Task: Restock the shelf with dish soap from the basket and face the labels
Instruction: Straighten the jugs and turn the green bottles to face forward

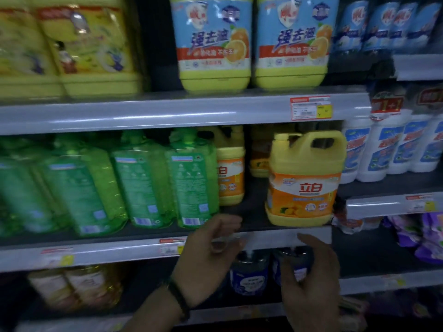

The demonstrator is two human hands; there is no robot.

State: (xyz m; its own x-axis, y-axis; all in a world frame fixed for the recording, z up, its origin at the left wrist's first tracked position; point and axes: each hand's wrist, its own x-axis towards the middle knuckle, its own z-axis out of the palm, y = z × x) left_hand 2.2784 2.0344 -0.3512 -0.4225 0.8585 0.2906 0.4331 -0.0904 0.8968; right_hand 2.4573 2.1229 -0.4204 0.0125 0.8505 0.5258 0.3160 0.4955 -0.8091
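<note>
Shelf [253, 209] holds yellow soap jug [304, 185]; left hand [211, 250], right hand [311, 274] below, loosely curled, empty.

And there's the yellow dish soap jug [304, 178], upright right at the front edge of the middle shelf [254, 212]. Its orange label faces squarely out with the red lettering readable, cap top left, handle top right. Bare shelf to its left, then a second jug [231, 168] stands further back, label forward but partly covered. A third jug [260, 161] sits deep in shadow between them.
</note>
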